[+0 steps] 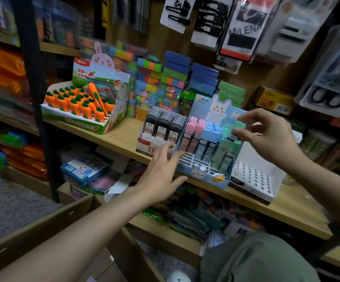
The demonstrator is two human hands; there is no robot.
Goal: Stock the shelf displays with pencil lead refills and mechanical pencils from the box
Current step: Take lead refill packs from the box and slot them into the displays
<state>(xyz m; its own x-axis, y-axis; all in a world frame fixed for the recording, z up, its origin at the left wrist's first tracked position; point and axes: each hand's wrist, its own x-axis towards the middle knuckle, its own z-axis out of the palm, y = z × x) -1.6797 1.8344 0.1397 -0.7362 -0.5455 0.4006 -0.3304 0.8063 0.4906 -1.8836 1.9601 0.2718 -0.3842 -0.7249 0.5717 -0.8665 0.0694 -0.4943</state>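
A blue bunny display of pastel lead refill cases stands on the wooden shelf, with pink, blue and green rows. My right hand hovers over the green row, thumb and fingers loosely spread around a green-capped refill, which is blurred; whether it pinches the refill is unclear. My left hand reaches with straight fingers to the display's front left corner. A display of black 0.7 lead refills stands just left of it. An empty white display with round holes sits to the right.
A carrot-themed display box fills the shelf's left part. Stacks of coloured packs stand behind. Hair clips hang above. A large cardboard box is below at left, with a blue packet on the lower shelf.
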